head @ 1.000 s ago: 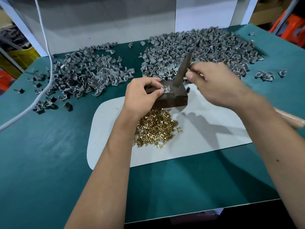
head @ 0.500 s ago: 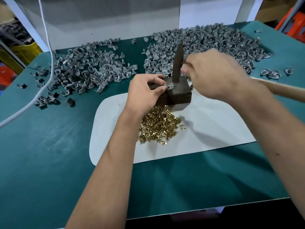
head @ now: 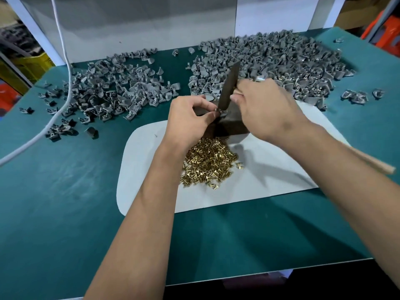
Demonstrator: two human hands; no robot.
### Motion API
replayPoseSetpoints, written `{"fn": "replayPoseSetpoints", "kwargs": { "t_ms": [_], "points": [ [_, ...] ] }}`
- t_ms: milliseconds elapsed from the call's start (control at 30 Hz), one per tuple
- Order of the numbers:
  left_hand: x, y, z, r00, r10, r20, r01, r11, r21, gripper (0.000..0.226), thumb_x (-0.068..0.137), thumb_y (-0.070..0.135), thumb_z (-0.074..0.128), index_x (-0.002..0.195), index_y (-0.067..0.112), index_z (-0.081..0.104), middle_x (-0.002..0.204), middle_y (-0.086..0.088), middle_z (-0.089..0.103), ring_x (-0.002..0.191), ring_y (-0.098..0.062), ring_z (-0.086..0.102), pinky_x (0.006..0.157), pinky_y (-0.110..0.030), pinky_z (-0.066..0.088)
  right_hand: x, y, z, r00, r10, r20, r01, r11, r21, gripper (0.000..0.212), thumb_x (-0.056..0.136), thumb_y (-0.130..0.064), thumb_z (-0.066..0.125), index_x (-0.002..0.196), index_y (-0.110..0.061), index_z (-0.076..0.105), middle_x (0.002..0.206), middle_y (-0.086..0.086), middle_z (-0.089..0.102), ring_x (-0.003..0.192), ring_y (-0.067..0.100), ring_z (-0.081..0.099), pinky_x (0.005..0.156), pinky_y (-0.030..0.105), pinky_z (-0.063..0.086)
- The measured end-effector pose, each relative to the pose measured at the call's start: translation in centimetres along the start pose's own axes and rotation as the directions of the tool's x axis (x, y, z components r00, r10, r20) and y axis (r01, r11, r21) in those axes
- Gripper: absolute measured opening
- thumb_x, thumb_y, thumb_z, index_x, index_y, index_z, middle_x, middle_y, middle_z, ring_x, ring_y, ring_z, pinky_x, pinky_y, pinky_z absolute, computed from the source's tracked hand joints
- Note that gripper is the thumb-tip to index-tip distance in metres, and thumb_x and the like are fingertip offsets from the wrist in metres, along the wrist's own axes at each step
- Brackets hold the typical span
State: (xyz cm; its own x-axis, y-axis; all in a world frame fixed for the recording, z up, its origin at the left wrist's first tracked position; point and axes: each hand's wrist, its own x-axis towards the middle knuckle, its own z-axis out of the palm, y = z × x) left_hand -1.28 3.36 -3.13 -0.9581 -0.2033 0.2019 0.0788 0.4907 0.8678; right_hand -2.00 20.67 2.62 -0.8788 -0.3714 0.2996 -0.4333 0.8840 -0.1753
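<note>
My left hand (head: 190,120) pinches a small grey metal part (head: 219,112) on top of a dark block (head: 234,124) that stands on a white mat (head: 270,169). My right hand (head: 264,109) grips a hammer close to its head. The dark narrow hammer head (head: 229,85) leans up to the right, and its lower end is at the pinched part. The hammer's wooden handle (head: 368,161) sticks out to the right from under my forearm. A heap of small brass rivets (head: 207,163) lies on the mat just in front of the block.
Two big heaps of grey metal parts lie on the green table (head: 54,191), one at the back left (head: 112,92) and one at the back right (head: 270,61). A few loose parts (head: 355,96) sit at the far right. A white cable (head: 65,68) hangs across the left side.
My right hand has swung the hammer head from a raised tilt down onto the part on the block. My left hand has kept its pinch in place.
</note>
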Motion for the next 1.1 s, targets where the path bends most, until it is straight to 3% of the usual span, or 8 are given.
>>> {"fn": "replayPoseSetpoints", "kwargs": {
  "t_ms": [100,200,400,500,667,833,1000,1100],
  "points": [
    [-0.1,0.2,0.0,1.0,-0.012,-0.009,0.012,1.0,-0.007,0.01,0.086,0.005,0.079,0.094,0.011,0.081,0.126,-0.006,0.07,0.133,-0.009,0.056,0.101,-0.013,0.042,0.7,0.8,-1.0,1.0,0.003,0.028,-0.001,0.999,-0.053,0.023,0.107,-0.038,0.042,0.097,-0.022,0.054,0.085,0.011,0.056,0.075,0.035,0.051,0.068,0.039,0.041],
    [0.0,-0.1,-0.1,1.0,0.008,-0.012,-0.008,1.0,0.003,0.009,0.085,0.007,0.08,0.093,0.012,0.082,0.119,-0.004,0.072,0.131,-0.007,0.057,0.108,-0.019,0.043,0.5,0.7,-1.0,0.977,0.023,-0.214,-0.005,0.996,0.085,0.023,0.107,-0.035,0.042,0.103,-0.017,0.056,0.077,0.009,0.053,0.067,0.034,0.05,0.065,0.037,0.041],
    [-0.2,0.2,0.1,0.999,-0.009,-0.032,0.009,1.0,0.002,0.01,0.085,0.004,0.08,0.091,0.011,0.081,0.119,-0.002,0.069,0.133,-0.007,0.054,0.086,0.008,0.033,1.1,0.9,-0.9,0.999,0.014,0.037,-0.012,0.999,-0.04,0.024,0.106,-0.039,0.043,0.094,-0.022,0.056,0.084,0.011,0.056,0.075,0.035,0.052,0.069,0.04,0.043],
    [0.0,-0.1,-0.2,1.0,0.016,-0.012,-0.015,0.999,0.032,0.01,0.085,0.009,0.081,0.094,0.012,0.082,0.106,0.009,0.064,0.126,0.002,0.053,0.1,-0.004,0.037,0.6,0.6,-0.8,0.978,0.032,-0.206,-0.016,0.997,0.077,0.023,0.106,-0.036,0.043,0.099,-0.019,0.058,0.074,0.008,0.051,0.066,0.032,0.05,0.064,0.037,0.042],
    [-0.2,0.3,-0.1,1.0,0.001,-0.016,-0.001,1.0,0.014,0.009,0.086,0.004,0.08,0.094,0.008,0.082,0.116,0.001,0.069,0.133,-0.005,0.053,0.094,0.0,0.038,0.6,0.1,-0.4,0.998,-0.018,0.056,0.02,0.999,-0.034,0.023,0.107,-0.037,0.042,0.097,-0.021,0.055,0.078,0.007,0.049,0.072,0.034,0.049,0.067,0.037,0.039],
    [-0.1,0.1,-0.2,1.0,0.017,-0.02,-0.016,0.999,0.051,0.01,0.085,0.008,0.08,0.095,0.011,0.082,0.126,-0.007,0.07,0.132,-0.003,0.054,0.099,-0.004,0.038,0.7,0.5,-0.9,0.975,-0.003,-0.222,0.023,0.996,0.088,0.027,0.107,-0.036,0.043,0.105,-0.014,0.059,0.077,0.011,0.055,0.068,0.036,0.055,0.063,0.038,0.045],
    [-0.3,0.4,-0.1,1.0,-0.005,-0.012,0.005,1.0,-0.001,0.01,0.085,0.002,0.08,0.091,0.01,0.081,0.123,-0.012,0.071,0.136,-0.01,0.053,0.11,-0.02,0.042,1.0,1.1,-0.9,0.997,-0.009,0.074,0.013,0.998,-0.054,0.026,0.107,-0.039,0.043,0.093,-0.021,0.055,0.093,0.015,0.063,0.079,0.034,0.054,0.069,0.038,0.04],
    [-0.2,0.2,-0.2,1.0,-0.004,-0.005,0.004,1.0,-0.003,0.01,0.084,0.005,0.081,0.091,0.011,0.082,0.12,-0.004,0.07,0.134,-0.008,0.054,0.107,-0.015,0.041,1.3,1.4,-1.7,0.983,-0.009,-0.182,0.017,0.999,0.045,0.028,0.105,-0.038,0.044,0.1,-0.017,0.062,0.079,0.011,0.057,0.067,0.032,0.051,0.065,0.036,0.041]
  ]
}}
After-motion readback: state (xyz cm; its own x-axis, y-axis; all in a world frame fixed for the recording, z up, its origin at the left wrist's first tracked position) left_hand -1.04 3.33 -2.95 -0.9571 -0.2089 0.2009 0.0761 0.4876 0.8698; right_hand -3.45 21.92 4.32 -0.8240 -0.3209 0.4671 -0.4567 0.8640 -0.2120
